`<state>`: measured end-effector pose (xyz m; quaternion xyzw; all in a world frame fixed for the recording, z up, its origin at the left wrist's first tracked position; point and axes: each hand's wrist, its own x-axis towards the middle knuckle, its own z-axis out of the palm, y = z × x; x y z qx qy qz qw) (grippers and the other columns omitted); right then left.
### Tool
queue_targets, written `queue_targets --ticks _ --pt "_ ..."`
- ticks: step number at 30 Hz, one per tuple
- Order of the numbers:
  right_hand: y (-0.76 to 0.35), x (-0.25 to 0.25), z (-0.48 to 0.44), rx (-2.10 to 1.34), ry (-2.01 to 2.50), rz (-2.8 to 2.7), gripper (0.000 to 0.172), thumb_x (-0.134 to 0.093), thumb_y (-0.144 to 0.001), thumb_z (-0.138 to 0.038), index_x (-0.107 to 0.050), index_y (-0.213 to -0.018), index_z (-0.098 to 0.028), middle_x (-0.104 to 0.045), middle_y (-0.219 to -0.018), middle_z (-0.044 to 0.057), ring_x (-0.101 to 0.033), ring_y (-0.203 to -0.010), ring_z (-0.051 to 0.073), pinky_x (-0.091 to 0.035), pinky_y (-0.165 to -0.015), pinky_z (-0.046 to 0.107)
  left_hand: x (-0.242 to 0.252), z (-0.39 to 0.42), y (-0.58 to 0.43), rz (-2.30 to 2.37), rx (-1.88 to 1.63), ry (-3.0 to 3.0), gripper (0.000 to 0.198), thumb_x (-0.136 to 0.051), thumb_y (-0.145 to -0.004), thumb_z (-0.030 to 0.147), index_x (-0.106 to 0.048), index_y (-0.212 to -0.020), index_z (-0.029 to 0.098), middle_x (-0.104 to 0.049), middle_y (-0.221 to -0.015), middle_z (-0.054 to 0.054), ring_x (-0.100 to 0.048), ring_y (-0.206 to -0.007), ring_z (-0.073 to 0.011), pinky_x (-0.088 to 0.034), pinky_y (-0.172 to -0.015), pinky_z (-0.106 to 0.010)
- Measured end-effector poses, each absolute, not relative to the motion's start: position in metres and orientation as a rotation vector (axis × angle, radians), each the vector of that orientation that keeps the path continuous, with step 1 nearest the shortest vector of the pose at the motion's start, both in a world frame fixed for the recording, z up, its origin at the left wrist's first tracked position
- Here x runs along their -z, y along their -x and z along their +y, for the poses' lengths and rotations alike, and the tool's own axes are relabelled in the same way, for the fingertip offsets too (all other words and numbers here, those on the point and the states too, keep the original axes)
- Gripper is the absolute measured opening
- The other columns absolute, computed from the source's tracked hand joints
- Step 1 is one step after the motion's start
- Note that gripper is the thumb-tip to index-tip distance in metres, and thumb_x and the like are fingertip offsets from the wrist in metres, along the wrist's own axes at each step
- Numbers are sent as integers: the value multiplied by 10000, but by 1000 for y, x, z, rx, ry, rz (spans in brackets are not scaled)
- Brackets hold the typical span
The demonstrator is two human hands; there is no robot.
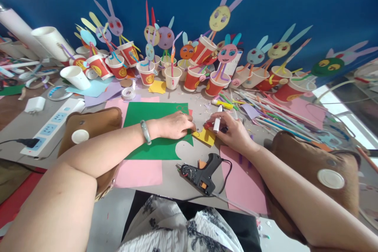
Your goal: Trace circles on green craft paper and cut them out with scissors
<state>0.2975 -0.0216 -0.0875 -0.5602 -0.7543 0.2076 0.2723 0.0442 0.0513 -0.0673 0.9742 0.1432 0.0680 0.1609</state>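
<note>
My left hand (176, 125) lies palm down over the edge of a green sheet (147, 150), fingers loosely curled and their tips at the left end of a small yellow card (207, 138); whether they pinch or only rest, I cannot tell. My right hand (235, 130) grasps a white marker (217, 121), which stands nearly upright between thumb and fingers, its top leaning slightly to the right. Something red (209, 125) shows beside those fingers, too covered to name. The card lies flat on the surface (170, 177), between my two hands and slightly nearer to me than their fingertips. Its long axis runs left to right, dipping a little toward me at the right end, and a dark curved line is drawn near its left end. Neither hand is clearly nearer: the left meets one end, the right hangs at or just over the other, contact uncertain. The lower end of the marker is right by the card's upper right edge. Just below, toward my lap, a black glue gun (203, 174) lies with its nozzle to the left. Straws (283, 120) spread beyond my right hand, and a row of cups (172, 78) with paper rabbit heads lines the back.
</note>
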Motion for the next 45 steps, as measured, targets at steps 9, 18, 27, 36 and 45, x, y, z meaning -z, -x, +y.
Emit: queue_targets --ticks 9,18,27,36,45 --pt "-294 88 -23 -569 1506 -1856 385 -731 -805 -378 -568 -1134 -264 -760 -952 56 -719 -839 244 -579 -750 370 64 49 -45 440 -135 -2792 357 -524 -844 53 -722 -1104 196 -692 -982 -75 -664 -898 -204 -485 -836 -355" --pt "-292 78 -19 -973 1399 -1333 505 -827 -723 -488 -531 -1071 -273 -742 -950 29 -745 -881 241 -618 -844 441 65 49 -45 444 -131 -2785 364 -528 -845 43 -699 -1136 179 -696 -1001 -85 -664 -942 -216 -474 -856 -361" --pt "-290 73 -20 -1194 1329 -1316 515 -857 -694 -455 -522 -1041 -275 -742 -901 8 -743 -890 232 -604 -861 441 67 50 -45 435 -147 -2780 341 -530 -853 47 -682 -1130 174 -696 -1007 -88 -658 -969 -214 -462 -868 -358" --pt "-292 72 -20 -1285 1319 -1295 536 -849 -699 -456 -510 -1076 -278 -758 -935 21 -735 -877 220 -601 -764 380 66 49 -45 430 -138 -2777 322 -522 -858 48 -678 -1113 167 -690 -1003 -93 -653 -973 -225 -458 -862 -368" --pt "-290 71 -21 -1307 1334 -1319 517 -830 -704 -487 -500 -1045 -283 -756 -919 22 -726 -792 214 -571 -619 328 67 50 -44 431 -141 -2797 314 -527 -863 61 -678 -1114 174 -688 -994 -91 -650 -962 -221 -461 -858 -365"
